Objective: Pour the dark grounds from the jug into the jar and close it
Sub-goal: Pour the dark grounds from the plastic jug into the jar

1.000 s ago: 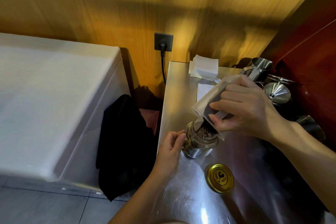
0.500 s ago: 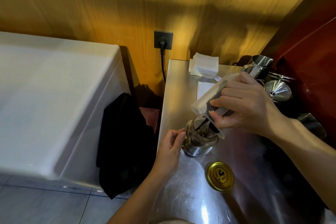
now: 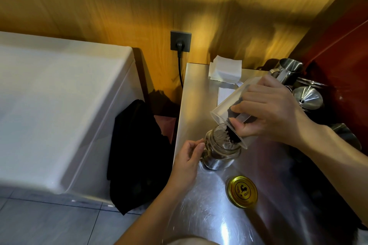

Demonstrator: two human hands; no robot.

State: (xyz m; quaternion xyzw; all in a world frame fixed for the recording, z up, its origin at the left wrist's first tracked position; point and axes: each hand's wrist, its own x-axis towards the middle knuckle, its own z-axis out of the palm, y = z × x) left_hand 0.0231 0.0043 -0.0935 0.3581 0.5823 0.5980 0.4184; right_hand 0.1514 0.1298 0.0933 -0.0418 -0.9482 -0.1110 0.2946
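Note:
My right hand (image 3: 272, 111) grips a clear plastic jug (image 3: 227, 109), tilted steeply with its mouth down over the glass jar (image 3: 219, 152). Dark grounds (image 3: 230, 135) slide along the jug's lower wall and spill into the jar's open mouth. The jar stands upright on the steel counter (image 3: 199, 215), with dark grounds in its lower part. My left hand (image 3: 189, 157) holds the jar's left side with fingertips. The gold lid (image 3: 242, 191) lies flat on the counter in front of the jar, apart from both hands.
White paper napkins (image 3: 226, 70) lie at the counter's back. Steel pitchers and a funnel (image 3: 307, 98) crowd the right side by a red wall. A black cloth (image 3: 137, 157) hangs left of the counter beside a white appliance (image 3: 59, 105). A plugged wall socket (image 3: 180, 41) sits behind.
The jug has tilted further and the grounds have slid down to its mouth, falling into the jar. My left hand stays on the jar; the lid has not moved.

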